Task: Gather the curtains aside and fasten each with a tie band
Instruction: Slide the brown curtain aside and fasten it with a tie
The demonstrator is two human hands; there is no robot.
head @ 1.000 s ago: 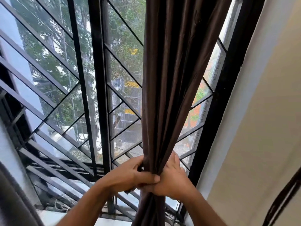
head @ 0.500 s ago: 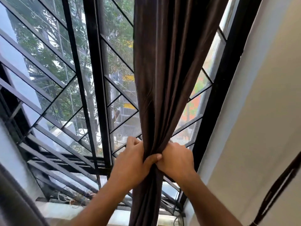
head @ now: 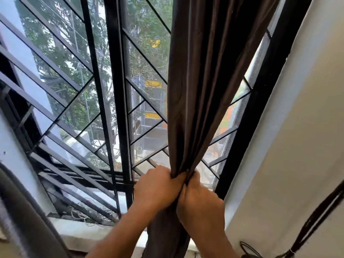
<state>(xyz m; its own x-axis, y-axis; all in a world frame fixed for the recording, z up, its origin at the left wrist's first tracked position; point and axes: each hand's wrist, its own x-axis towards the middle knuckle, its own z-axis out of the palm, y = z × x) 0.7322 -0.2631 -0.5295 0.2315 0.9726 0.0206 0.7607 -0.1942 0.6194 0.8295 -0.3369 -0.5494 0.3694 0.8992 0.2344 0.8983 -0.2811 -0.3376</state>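
A dark brown curtain hangs before the right part of the barred window, gathered into a narrow bunch at its waist. My left hand grips the bunch from the left. From the right, my right hand closes on the same bunch, and the two hands touch. Below the hands the curtain falls straight down. A dark tie band hangs on the cream wall at the lower right, apart from both hands. Whether any band lies round the curtain is hidden by my fingers.
A black window frame stands just right of the curtain, with diagonal black bars across the glass. A white sill runs below. A grey curtain edge fills the lower left. The cream wall is on the right.
Both hands have slid up the curtain from a lower grip, bunching it tighter at the waist. The view has tilted slightly.
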